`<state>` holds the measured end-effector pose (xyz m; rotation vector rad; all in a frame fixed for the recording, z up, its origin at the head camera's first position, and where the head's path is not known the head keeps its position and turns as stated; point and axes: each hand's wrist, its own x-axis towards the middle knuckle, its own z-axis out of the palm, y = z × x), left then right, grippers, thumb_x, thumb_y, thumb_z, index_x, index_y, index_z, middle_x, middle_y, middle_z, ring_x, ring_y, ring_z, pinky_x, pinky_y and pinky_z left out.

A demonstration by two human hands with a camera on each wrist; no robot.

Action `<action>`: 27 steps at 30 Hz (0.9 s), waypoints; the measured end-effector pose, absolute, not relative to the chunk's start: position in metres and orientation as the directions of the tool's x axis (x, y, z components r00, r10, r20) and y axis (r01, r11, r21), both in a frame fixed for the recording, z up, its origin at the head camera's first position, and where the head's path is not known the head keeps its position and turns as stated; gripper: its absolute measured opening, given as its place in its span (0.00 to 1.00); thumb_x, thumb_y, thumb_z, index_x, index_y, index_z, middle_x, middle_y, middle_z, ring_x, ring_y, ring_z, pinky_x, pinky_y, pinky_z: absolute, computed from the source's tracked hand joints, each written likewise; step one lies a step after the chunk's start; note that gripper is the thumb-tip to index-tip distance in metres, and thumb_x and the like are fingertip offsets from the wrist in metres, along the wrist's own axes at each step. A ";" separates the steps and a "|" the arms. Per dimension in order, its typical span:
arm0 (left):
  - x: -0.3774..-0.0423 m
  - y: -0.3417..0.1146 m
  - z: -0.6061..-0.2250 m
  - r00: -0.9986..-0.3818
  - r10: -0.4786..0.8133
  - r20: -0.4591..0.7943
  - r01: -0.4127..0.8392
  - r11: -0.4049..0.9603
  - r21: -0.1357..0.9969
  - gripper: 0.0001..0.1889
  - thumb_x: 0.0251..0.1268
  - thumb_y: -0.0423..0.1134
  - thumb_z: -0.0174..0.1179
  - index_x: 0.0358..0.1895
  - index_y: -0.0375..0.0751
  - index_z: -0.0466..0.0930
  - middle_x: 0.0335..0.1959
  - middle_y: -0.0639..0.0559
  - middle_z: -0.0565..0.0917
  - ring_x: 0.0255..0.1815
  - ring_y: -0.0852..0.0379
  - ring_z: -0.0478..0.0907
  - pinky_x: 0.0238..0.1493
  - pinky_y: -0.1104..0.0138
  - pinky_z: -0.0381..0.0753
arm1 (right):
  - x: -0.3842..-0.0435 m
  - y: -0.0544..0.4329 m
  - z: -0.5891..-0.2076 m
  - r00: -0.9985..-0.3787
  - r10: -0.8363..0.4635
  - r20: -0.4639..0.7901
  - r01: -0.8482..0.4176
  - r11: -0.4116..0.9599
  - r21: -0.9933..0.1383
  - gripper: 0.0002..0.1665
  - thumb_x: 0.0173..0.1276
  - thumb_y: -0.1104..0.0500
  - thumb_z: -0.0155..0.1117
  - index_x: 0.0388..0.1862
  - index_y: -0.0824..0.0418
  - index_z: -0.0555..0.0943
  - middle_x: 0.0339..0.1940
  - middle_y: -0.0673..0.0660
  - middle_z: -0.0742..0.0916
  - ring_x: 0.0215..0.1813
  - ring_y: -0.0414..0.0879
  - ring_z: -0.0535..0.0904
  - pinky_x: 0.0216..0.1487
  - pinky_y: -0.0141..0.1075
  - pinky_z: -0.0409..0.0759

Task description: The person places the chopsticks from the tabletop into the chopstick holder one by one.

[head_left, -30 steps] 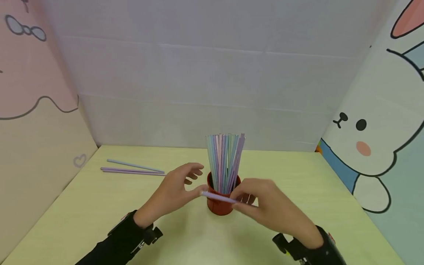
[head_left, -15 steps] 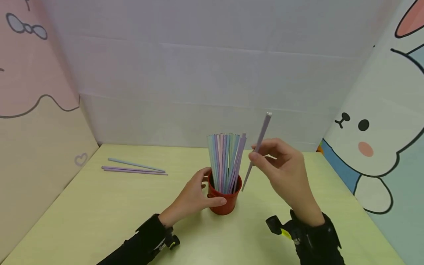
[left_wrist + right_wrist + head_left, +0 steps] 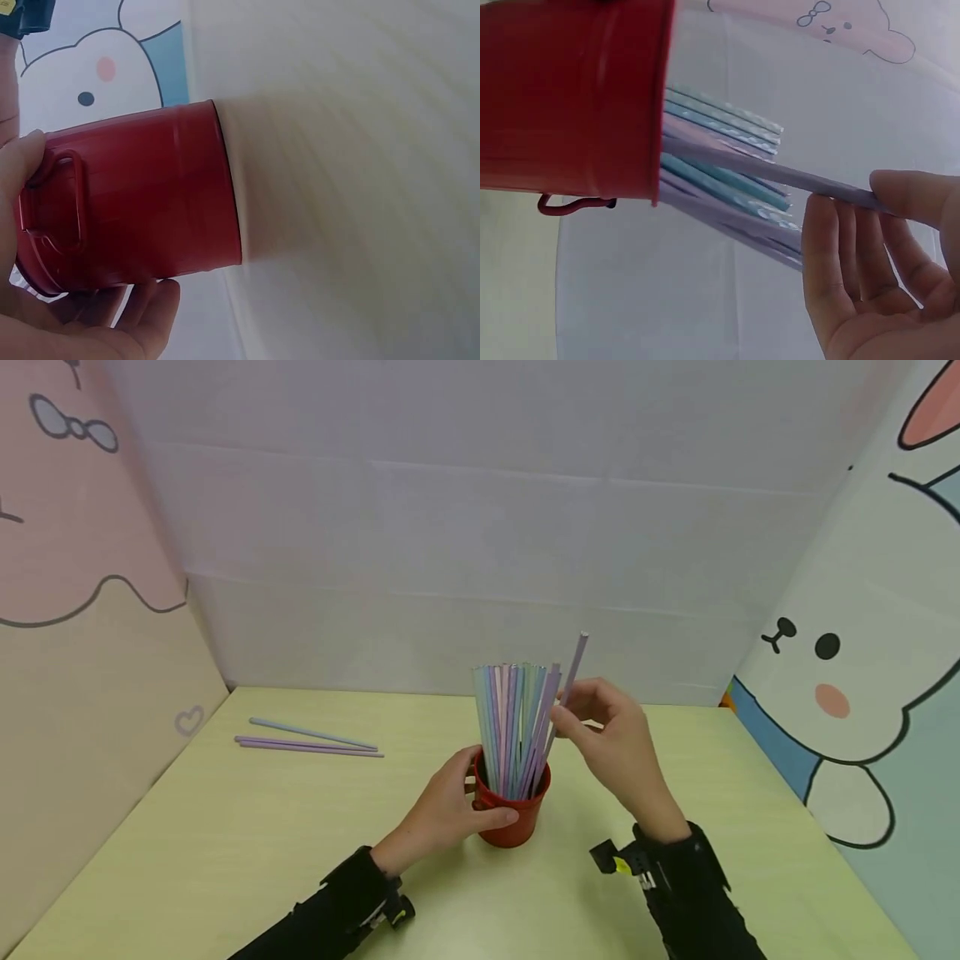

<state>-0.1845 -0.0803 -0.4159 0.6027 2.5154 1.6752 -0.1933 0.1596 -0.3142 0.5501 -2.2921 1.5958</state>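
Observation:
A red metal bucket (image 3: 517, 822) with small side handles stands on the table, holding a bunch of pastel straws (image 3: 504, 727) in blue, purple, pink and green. My left hand (image 3: 453, 810) grips it from the left, thumb across the front below the rim; the left wrist view shows the fingers round the bucket wall (image 3: 142, 195). Between thumb and fingers, my right hand (image 3: 607, 735) pinches a purple straw (image 3: 576, 660). Its lower end is inside the bucket at the right side, and its top rises above the bunch. In the right wrist view this purple straw (image 3: 780, 174) slants past the others.
On the table at the left lie a blue straw (image 3: 311, 732) and two purple straws (image 3: 307, 747), side by side. A pale wall (image 3: 480, 543) rises behind the table, with cartoon-printed panels (image 3: 832, 710) at the sides.
My left hand has come onto the bucket and grips it. The right hand has turned the purple straw from level to upright and lowered its end into the bucket.

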 end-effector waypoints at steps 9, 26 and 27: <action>-0.183 -0.080 -0.417 -0.924 0.349 0.157 0.286 0.358 0.889 0.49 0.59 0.49 0.81 0.81 0.45 0.62 0.72 0.48 0.75 0.71 0.47 0.76 0.67 0.50 0.82 | -0.207 0.164 -0.335 -0.929 -0.198 0.312 -0.369 0.443 -0.817 0.11 0.75 0.59 0.72 0.50 0.62 0.82 0.40 0.58 0.88 0.39 0.49 0.89 0.41 0.34 0.89; -0.183 -0.080 -0.415 -0.920 0.356 0.165 0.299 0.363 0.882 0.50 0.59 0.49 0.81 0.81 0.44 0.61 0.74 0.47 0.73 0.71 0.47 0.75 0.68 0.50 0.82 | -0.206 0.169 -0.337 -0.881 -0.309 0.357 -0.467 0.687 -0.557 0.13 0.67 0.55 0.80 0.40 0.59 0.84 0.25 0.48 0.84 0.28 0.42 0.77 0.30 0.36 0.78; -0.183 -0.080 -0.415 -0.919 0.360 0.163 0.298 0.361 0.884 0.50 0.59 0.49 0.81 0.81 0.45 0.61 0.74 0.47 0.73 0.71 0.47 0.75 0.68 0.50 0.81 | -0.205 0.171 -0.335 -0.883 -0.307 0.356 -0.463 0.693 -0.552 0.13 0.67 0.55 0.80 0.41 0.59 0.84 0.25 0.48 0.84 0.29 0.43 0.77 0.30 0.36 0.78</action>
